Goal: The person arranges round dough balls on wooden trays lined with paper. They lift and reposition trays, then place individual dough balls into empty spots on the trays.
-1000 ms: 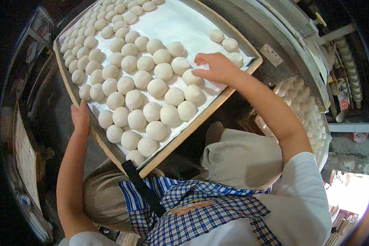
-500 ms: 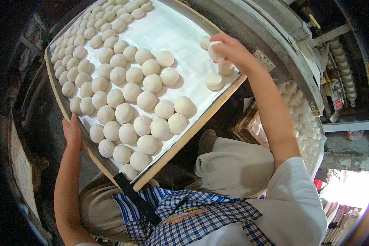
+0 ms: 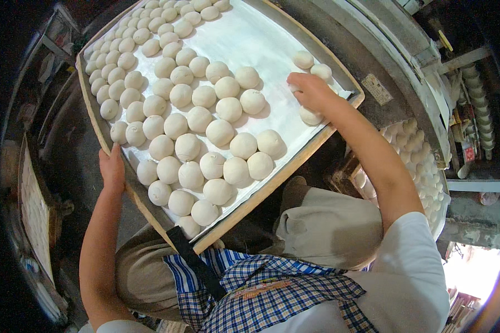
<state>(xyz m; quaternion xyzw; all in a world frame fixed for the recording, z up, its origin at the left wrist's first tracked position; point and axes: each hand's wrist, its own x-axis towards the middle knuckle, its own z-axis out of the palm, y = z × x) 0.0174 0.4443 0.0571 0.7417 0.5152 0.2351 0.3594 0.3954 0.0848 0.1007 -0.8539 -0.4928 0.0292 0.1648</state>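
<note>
A wood-rimmed tray (image 3: 261, 205) with a white lining lies tilted across my lap. Rows of round white dough balls (image 3: 219, 133) cover its left and middle. My left hand (image 3: 112, 169) grips the tray's left rim, thumb on top. Over the right corner, my right hand (image 3: 311, 94) curls round a dough ball (image 3: 294, 87), mostly hidden under the fingers, at the level of the lining as far as I can tell. Two balls (image 3: 320, 72) sit just beyond this hand, and another ball (image 3: 311, 115) shows below its wrist.
A black strap (image 3: 191, 258) crosses the tray's near corner by my checked apron (image 3: 250, 294). At the right, a second tray's many white balls (image 3: 408, 147) show past my forearm. A pale board (image 3: 34, 211) stands at the left, and a curved ledge (image 3: 383, 61) runs behind the tray.
My right hand has brought its ball down from above the corner balls to a spot beside them. The tray and my left hand appear farther right in view.
</note>
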